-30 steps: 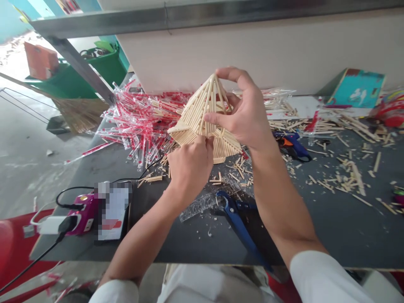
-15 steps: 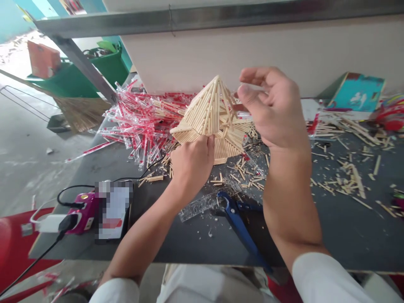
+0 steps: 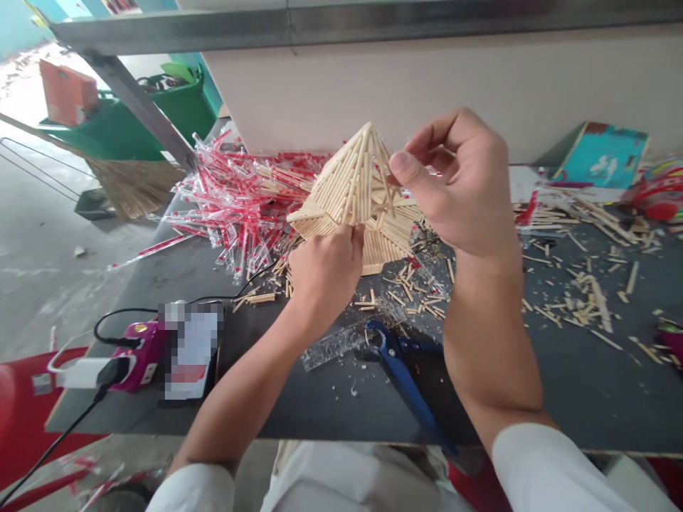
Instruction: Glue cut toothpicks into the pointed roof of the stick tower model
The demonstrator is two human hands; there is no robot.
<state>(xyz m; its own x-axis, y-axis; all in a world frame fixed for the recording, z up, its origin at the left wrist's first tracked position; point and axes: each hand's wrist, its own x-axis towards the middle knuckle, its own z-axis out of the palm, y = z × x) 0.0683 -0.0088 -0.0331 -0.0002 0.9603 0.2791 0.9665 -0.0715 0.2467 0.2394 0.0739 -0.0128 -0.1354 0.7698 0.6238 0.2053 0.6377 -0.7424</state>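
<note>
A peaked model of thin wooden sticks (image 3: 349, 181) stands at the middle of the table, with a pointed roof and flaring lower panels. My left hand (image 3: 325, 267) is closed on its near lower edge, the fingertips hidden behind the sticks. Raised just right of the peak, my right hand (image 3: 451, 178) has its thumb and forefinger drawn into a pinch; whatever lies between them is too small or hidden to make out. Some slanting sticks on the roof's right side show gaps between them.
Red-and-clear plastic wrappers (image 3: 240, 213) pile up at left. Stick offcuts (image 3: 587, 299) litter the right side. Nearer me lie a blue-handled cutter (image 3: 405, 384) and a clear ruler (image 3: 334, 348). A phone (image 3: 192, 352) sits by a purple power adapter (image 3: 139, 355) with cables.
My right hand's thumb and forefinger have come closer together and nearer the roof's right side. My left hand keeps its hold on the stick model. The view has shifted slightly.
</note>
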